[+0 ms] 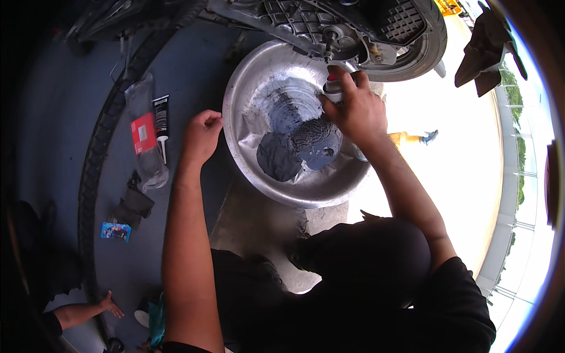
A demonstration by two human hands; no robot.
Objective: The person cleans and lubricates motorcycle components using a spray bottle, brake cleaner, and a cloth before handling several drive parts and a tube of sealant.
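Observation:
My right hand (359, 112) is closed around a spray can (333, 92) with a red top, its forefinger on the nozzle. The can is over the right side of a wide metal basin (236, 136), just below a metal shaft (331, 44) on the motorcycle (376, 26). Inside the basin lie a dark cloth (276, 156) and dark, wet grime. At the basin's left rim my left hand (203, 136) has its fingers curled together. Whether they hold anything small, or touch the rim, I cannot make out.
Left on the floor lie a clear plastic bag with a red label (143, 134), a black tube with a white nozzle (162, 123), dark scraps (135, 206) and a blue packet (116, 231). A ribbed black strip (88, 176) curves past them. Another person's hand (110, 305) is at lower left.

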